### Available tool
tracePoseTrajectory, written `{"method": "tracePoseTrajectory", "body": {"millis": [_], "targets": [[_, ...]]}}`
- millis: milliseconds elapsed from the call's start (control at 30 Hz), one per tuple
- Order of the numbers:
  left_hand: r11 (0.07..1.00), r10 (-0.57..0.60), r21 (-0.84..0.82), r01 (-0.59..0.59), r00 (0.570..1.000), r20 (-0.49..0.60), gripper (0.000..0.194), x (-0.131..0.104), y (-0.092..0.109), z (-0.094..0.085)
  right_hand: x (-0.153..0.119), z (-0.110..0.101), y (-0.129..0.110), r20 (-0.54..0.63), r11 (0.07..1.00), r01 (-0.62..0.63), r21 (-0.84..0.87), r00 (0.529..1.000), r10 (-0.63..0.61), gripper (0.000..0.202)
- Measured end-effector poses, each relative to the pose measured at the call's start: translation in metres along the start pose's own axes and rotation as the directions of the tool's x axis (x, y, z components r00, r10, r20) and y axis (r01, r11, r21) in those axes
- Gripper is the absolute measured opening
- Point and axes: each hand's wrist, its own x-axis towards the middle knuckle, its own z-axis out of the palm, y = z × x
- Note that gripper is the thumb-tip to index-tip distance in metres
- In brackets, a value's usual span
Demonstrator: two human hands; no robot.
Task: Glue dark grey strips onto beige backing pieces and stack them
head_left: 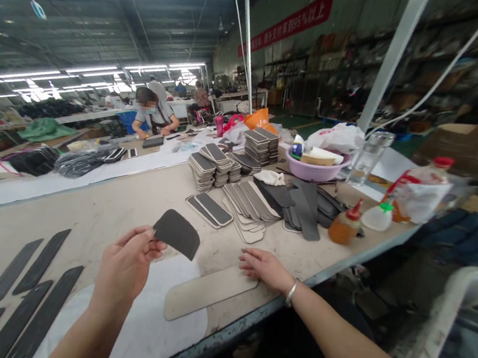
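Raised over the table, my left hand (129,261) pinches the left edge of a dark, curved-edged piece (178,233) between thumb and fingers. A long beige strip with rounded ends (206,293) lies flat near the table's front edge, partly over a white sheet (150,320). My right hand (266,269) rests at the strip's right end, its fingers bent and close together; whether they grip it is hard to tell. Beyond the hands lie two dark panels with pale borders (214,210) and a fanned row of beige pieces (251,201).
Long dark strips (33,304) lie at the left. Stacked panels (214,164), a purple basin (316,168), an amber glue bottle (344,223) and a white bottle with a green cap (377,216) stand farther back. Another person (154,115) works across the table.
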Motion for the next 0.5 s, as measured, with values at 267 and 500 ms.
{"method": "tracePoseTrajectory", "body": {"millis": [267, 500], "targets": [[0.904, -0.244, -0.35, 0.245, 0.969, 0.048, 0.019, -0.052, -0.017, 0.004, -0.009, -0.002, -0.008, 0.034, 0.989, -0.039, 0.141, 0.999, 0.035, 0.021], [0.898, -0.339, -0.298, 0.323, 0.941, -0.004, 0.018, -0.066, -0.057, -0.024, -0.011, -0.015, -0.012, -0.072, 1.0, -0.007, -0.03, 0.997, 0.005, 0.025]]}}
